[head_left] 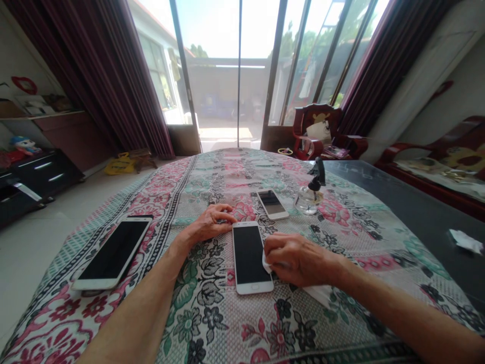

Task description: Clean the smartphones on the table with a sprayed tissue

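Note:
A white smartphone (250,255) with a dark screen lies face up on the flowered tablecloth (212,318). My left hand (212,222) rests at its upper left corner, fingers stretched out and fingertips against the edge. Bunched in my right hand (295,258) is a white tissue (267,264), pressed to the right edge of the screen; part of the tissue trails out below the hand. Just beyond lies a smaller white phone (273,204). To its right stands a clear spray bottle (309,200) with a black trigger head.
At the left, a larger white phone (115,250) lies on top of a dark flat object. A crumpled white tissue (466,240) sits on the dark surface (364,177) to the right. Wooden chairs (322,131) and glass doors are beyond the table.

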### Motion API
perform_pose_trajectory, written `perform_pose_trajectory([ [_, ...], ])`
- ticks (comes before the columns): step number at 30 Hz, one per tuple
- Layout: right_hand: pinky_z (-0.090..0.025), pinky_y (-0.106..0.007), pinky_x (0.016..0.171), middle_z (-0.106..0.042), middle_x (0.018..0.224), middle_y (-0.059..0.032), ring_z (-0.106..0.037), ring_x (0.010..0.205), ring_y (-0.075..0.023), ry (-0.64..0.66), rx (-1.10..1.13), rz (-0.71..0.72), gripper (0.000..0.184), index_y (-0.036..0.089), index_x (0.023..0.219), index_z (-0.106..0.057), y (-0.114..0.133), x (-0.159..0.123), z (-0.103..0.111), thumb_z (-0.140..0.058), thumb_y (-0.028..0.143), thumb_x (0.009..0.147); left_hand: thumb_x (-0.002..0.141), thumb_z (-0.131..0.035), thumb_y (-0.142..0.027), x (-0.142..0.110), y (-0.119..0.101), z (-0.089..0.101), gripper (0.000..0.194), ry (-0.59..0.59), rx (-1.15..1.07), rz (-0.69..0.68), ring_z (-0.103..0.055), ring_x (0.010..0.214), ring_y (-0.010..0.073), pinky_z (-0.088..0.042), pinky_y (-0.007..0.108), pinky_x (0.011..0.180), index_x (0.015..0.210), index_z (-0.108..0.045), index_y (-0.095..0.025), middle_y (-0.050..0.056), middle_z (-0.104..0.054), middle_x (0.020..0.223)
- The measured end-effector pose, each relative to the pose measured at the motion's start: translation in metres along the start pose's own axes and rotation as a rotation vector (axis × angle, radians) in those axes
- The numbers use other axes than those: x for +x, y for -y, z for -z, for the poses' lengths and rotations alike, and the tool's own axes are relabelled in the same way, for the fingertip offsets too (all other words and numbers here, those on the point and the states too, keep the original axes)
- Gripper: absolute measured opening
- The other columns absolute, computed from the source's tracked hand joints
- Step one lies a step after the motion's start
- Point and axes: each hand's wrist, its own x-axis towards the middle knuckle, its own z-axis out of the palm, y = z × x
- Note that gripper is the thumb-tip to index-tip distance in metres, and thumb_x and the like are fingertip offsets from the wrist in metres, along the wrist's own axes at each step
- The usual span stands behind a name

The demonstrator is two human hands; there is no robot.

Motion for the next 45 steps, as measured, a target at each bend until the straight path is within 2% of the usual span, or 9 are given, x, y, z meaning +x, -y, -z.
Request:
perform_pose_trajectory([
  [5,-0.042,-0.024,0.067,-0.059,0.083,-0.0019,-0.052,0.073,-0.0104,0.083,0.044,0.01,0.015,0.018,0.074,-0.062,0.01,-0.003,0.003,-0.052,0.01,0.081,0.083,-0.064,-0.032,0.0,-0.001,0.0,0.015,-0.001,-0.003,0.022,-0.052,0.118,0.0197,-0.036,0.037,0.107,0.096,-0.072,-0.029,0.004,-0.058,0.123],
  [12,-0.044,-0.025,0.071,-0.059,0.093,-0.0052,-0.054,0.08,-0.0118,-0.049,0.066,-0.028,0.019,0.017,0.087,-0.066,-0.009,0.001,-0.001,-0.047,0.014,0.089,0.083,-0.065,-0.031,0.0,0.003,-0.002,0.015,-0.009,-0.018,0.012,-0.052,0.118,0.0205,-0.036,0.037,0.107,0.095,-0.073,-0.03,0.005,-0.057,0.124],
  [15,-0.044,-0.025,0.07,-0.059,0.088,-0.004,-0.054,0.078,-0.0117,-0.014,0.089,-0.024,0.018,0.018,0.083,-0.066,-0.005,0.001,0.0,-0.049,0.012,0.086,0.083,-0.065,-0.033,0.0,0.001,-0.001,0.014,-0.003,-0.007,0.024,-0.052,0.117,0.0205,-0.037,0.037,0.107,0.095,-0.073,-0.03,0.004,-0.058,0.124],
  [24,-0.041,-0.024,0.068,-0.059,0.08,-0.0019,-0.053,0.073,-0.0111,0.146,0.117,-0.01,0.019,0.018,0.067,-0.059,0.028,-0.004,0.008,-0.051,0.009,0.082,0.084,-0.063,-0.034,0.0,0.0,0.0,0.017,-0.001,-0.01,0.023,-0.052,0.116,0.0212,-0.036,0.038,0.107,0.097,-0.072,-0.029,0.004,-0.058,0.122],
  [31,-0.042,-0.023,0.068,-0.06,0.083,-0.0023,-0.055,0.073,-0.0108,0.134,0.174,-0.043,0.017,0.018,0.077,-0.064,0.018,-0.005,0.014,-0.052,0.008,0.081,0.083,-0.064,-0.029,0.001,-0.005,0.004,0.016,0.03,-0.009,0.039,-0.052,0.117,0.0203,-0.036,0.037,0.107,0.097,-0.072,-0.028,0.005,-0.058,0.123],
  [37,-0.042,-0.023,0.068,-0.06,0.08,-0.0019,-0.055,0.073,-0.0109,0.133,0.176,-0.034,0.019,0.019,0.071,-0.063,0.021,-0.009,0.012,-0.052,0.009,0.083,0.083,-0.066,-0.03,0.0,-0.011,0.007,0.017,0.048,0.009,0.077,-0.051,0.118,0.0193,-0.034,0.037,0.109,0.098,-0.072,-0.03,0.003,-0.057,0.125],
  [45,-0.043,-0.023,0.069,-0.06,0.085,-0.0032,-0.055,0.074,-0.0107,0.148,0.184,-0.042,0.019,0.018,0.078,-0.065,0.023,-0.004,0.011,-0.05,0.009,0.085,0.08,-0.067,-0.027,0.001,-0.008,0.002,0.015,-0.017,-0.007,0.065,-0.053,0.116,0.0221,-0.037,0.04,0.106,0.093,-0.074,-0.027,0.004,-0.059,0.121],
])
